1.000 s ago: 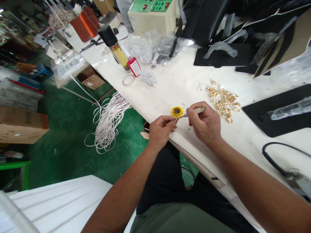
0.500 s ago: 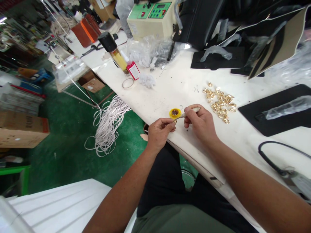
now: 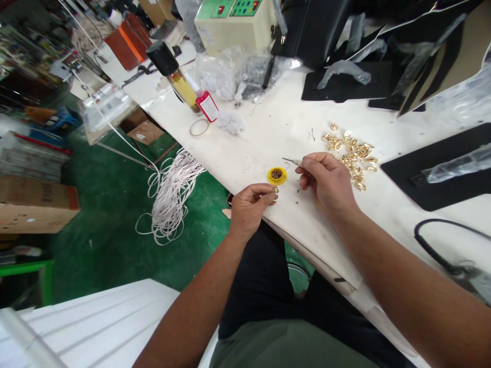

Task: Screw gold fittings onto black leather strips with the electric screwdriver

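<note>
My left hand, at the front edge of the white table, pinches a small gold metal fitting between thumb and fingertips. To its right, my right hand grips a small screwdriver with a pale handle, its thin metal shaft pointing left and clear of the fitting. Just beyond my left fingertips sits a round yellow dish with small dark pieces in it, probably screws. A loose pile of gold fittings lies on the table beyond my right hand.
A red-labelled bottle, a black-capped jar and a tape ring stand to the far left. Black panels lie at right, near a cable. A machine stands behind; coiled white cord is on the floor.
My right hand has drawn the screwdriver up and right, away from the gold fitting. My left hand still pinches the fitting in nearly the same place. The view has shifted slightly.
</note>
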`<state>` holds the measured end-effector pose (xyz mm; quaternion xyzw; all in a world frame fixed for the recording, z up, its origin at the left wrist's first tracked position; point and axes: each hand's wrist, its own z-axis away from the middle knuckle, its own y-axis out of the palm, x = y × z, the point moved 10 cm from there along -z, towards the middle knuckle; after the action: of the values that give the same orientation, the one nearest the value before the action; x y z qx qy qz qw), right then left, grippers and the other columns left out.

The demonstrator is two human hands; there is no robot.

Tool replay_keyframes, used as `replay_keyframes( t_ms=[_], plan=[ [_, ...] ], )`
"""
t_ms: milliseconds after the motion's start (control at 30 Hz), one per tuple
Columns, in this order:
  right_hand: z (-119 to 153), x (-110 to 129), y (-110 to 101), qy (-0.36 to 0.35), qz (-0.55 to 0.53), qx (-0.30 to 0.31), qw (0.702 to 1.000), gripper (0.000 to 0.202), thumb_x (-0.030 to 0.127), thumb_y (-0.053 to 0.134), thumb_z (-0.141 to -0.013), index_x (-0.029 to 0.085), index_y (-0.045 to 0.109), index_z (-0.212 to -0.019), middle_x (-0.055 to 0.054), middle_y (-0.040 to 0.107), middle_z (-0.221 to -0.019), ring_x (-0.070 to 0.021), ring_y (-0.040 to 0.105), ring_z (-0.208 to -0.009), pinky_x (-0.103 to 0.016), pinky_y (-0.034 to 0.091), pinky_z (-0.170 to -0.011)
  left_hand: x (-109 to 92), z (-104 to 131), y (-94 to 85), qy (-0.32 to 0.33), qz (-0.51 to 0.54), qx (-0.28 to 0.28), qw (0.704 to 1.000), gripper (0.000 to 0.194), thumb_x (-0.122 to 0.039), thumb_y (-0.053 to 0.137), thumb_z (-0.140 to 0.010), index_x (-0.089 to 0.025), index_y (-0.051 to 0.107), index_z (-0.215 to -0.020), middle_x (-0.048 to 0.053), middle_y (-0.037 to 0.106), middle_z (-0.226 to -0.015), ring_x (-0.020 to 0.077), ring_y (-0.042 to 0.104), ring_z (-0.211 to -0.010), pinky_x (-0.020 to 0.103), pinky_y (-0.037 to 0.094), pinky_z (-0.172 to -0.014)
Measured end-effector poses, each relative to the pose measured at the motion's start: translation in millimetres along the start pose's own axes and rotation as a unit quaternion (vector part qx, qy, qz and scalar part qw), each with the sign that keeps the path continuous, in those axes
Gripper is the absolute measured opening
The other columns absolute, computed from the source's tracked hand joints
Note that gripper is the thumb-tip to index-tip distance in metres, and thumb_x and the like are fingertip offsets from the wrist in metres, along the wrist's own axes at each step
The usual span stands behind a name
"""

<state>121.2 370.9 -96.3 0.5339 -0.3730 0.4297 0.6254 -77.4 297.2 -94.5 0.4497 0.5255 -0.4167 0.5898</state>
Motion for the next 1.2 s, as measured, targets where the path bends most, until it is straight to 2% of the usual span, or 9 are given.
replay_keyframes(
  t_ms=[333,400,500,600,667,800,900,1033,1200],
  plan=[
    [-1.4,-4.6,0.9,0.003,0.038,0.013,0.999,0.015,0.031,0.079,-0.081,0.021,0.07,-0.087,0.0,0.073,-0.077,-0.0096,0.059,-0.052,-0.022,0.048,-0.047,0.7,1.3,-3.4,-0.026,0.014,-0.019,0.999,0.025,-0.034,0.091,-0.073,-0.019,0.078,-0.088,0.003,0.08,-0.091,0.0143,0.074,-0.075,0.027,0.064,-0.07],
    [-0.9,-4.5,0.7,0.005,0.043,0.012,0.999,0.015,0.031,0.078,-0.081,0.021,0.07,-0.087,0.0,0.072,-0.078,-0.0095,0.059,-0.053,-0.022,0.048,-0.047,0.8,2.0,-22.7,-0.035,0.023,-0.074,0.996,0.028,-0.036,0.091,-0.072,-0.018,0.077,-0.089,0.002,0.077,-0.083,0.0134,0.073,-0.07,0.027,0.062,-0.067],
    [-0.5,-4.7,0.9,0.004,0.05,0.014,0.999,0.015,0.032,0.078,-0.081,0.021,0.07,-0.087,0.0,0.072,-0.078,-0.0097,0.058,-0.053,-0.022,0.048,-0.047,8.5,10.5,-72.0,-0.038,0.035,-0.193,0.98,0.035,-0.039,0.091,-0.07,-0.018,0.075,-0.093,-0.001,0.074,-0.079,0.0107,0.069,-0.067,0.024,0.059,-0.066],
    [-0.6,-6.2,-0.1,0.003,0.063,0.013,0.998,0.016,0.032,0.08,-0.08,0.021,0.07,-0.086,-0.001,0.071,-0.077,-0.0104,0.058,-0.052,-0.023,0.048,-0.047,46.1,32.8,-118.1,-0.11,0.022,-0.277,0.954,0.042,-0.042,0.09,-0.068,-0.018,0.073,-0.098,-0.002,0.071,-0.082,0.009,0.067,-0.071,0.023,0.058,-0.071],
    [-0.3,-7.4,-0.9,0.001,0.07,0.011,0.997,0.017,0.032,0.08,-0.08,0.021,0.07,-0.086,-0.001,0.071,-0.077,-0.0106,0.058,-0.052,-0.024,0.048,-0.047,80.4,51.5,-134.3,-0.159,0.013,-0.289,0.944,0.043,-0.042,0.09,-0.067,-0.016,0.073,-0.096,-0.001,0.07,-0.081,0.0108,0.066,-0.071,0.026,0.058,-0.071],
    [2.3,-7.4,-0.7,-0.009,0.088,0.014,0.996,0.015,0.031,0.079,-0.081,0.02,0.071,-0.086,-0.001,0.072,-0.078,-0.0103,0.057,-0.052,-0.023,0.046,-0.049,154.2,88.7,-139.0,-0.269,-0.002,-0.279,0.922,0.037,-0.038,0.092,-0.069,-0.011,0.073,-0.085,0.003,0.069,-0.076,0.0145,0.065,-0.067,0.03,0.057,-0.066],
    [4.4,-6.4,-0.6,-0.017,0.101,0.015,0.995,0.015,0.032,0.079,-0.082,0.02,0.071,-0.086,-0.001,0.072,-0.077,-0.0105,0.057,-0.052,-0.024,0.046,-0.05,190.9,98.6,-136.4,-0.327,-0.019,-0.266,0.907,0.03,-0.037,0.079,-0.091,-0.011,0.071,-0.103,0.007,0.072,-0.096,0.0174,0.069,-0.082,0.034,0.061,-0.075],
    [3.8,-7.5,-1.3,-0.02,0.103,0.014,0.994,0.018,0.034,0.08,-0.081,0.02,0.071,-0.087,-0.002,0.072,-0.077,-0.0108,0.058,-0.052,-0.024,0.046,-0.05,208.5,80.7,-141.0,-0.354,-0.033,-0.249,0.901,0.037,-0.038,0.067,-0.101,-0.017,0.064,-0.131,0.01,0.067,-0.13,0.0237,0.069,-0.11,0.045,0.062,-0.092],
    [1.8,-10.4,-0.4,-0.018,0.097,0.022,0.995,0.019,0.035,0.079,-0.082,0.02,0.07,-0.088,0.0,0.072,-0.077,-0.0101,0.057,-0.052,-0.024,0.046,-0.051,199.4,43.6,-152.2,-0.32,-0.04,-0.258,0.911,0.033,-0.037,0.07,-0.098,-0.015,0.067,-0.123,0.009,0.072,-0.116,0.0202,0.071,-0.096,0.038,0.062,-0.083]
  ],
)
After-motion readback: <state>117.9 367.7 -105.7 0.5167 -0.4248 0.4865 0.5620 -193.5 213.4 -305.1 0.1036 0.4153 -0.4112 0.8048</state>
